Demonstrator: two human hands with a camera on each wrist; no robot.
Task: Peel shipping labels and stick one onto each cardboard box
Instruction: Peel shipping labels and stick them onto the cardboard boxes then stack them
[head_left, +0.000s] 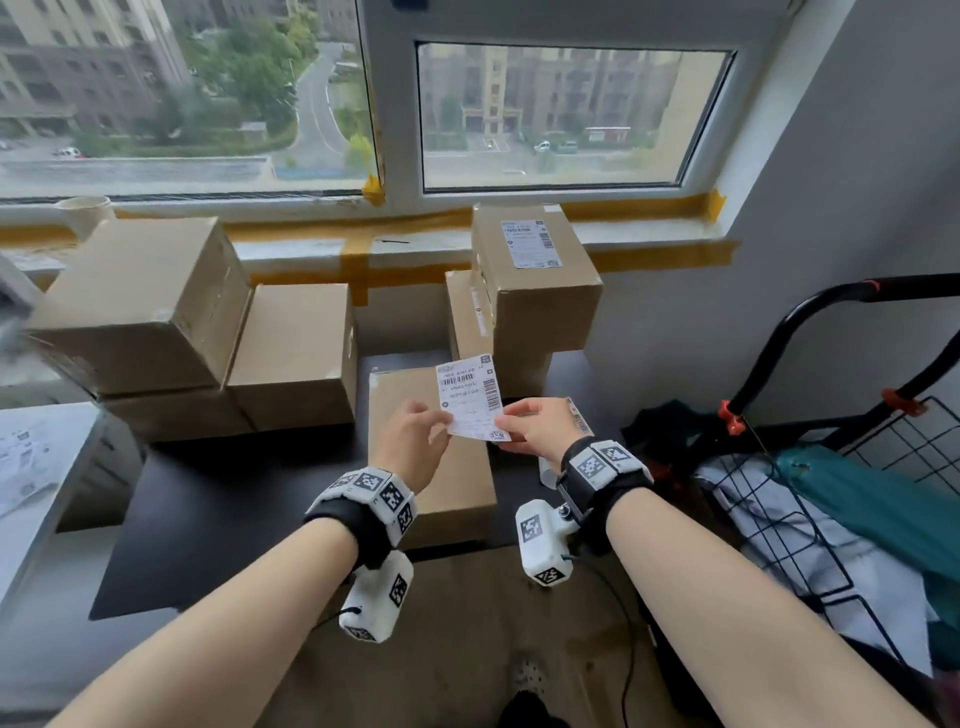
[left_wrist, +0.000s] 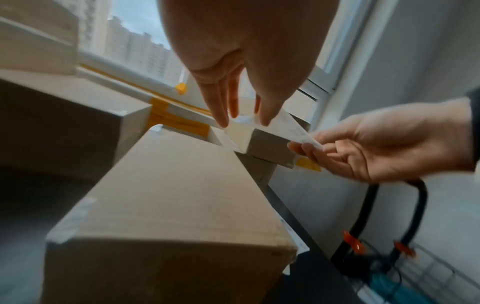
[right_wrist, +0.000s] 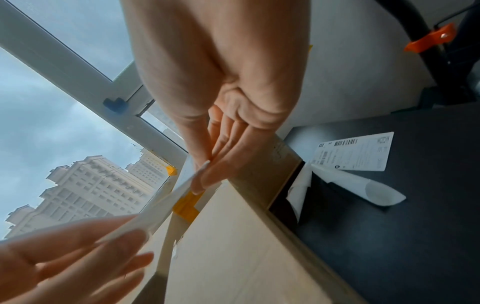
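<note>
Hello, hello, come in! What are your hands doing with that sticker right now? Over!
Left hand and right hand both pinch one shipping label, held over the unlabelled cardboard box. Label not stuck down yet. Nothing in the way.

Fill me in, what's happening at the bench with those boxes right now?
A person holds one shipping label up in both hands, left hand and right hand each pinching its lower edge, above the unlabelled cardboard box in front of them. The tall box by the window already carries a label. Another label and peeled backing paper lie on the dark table.
</note>
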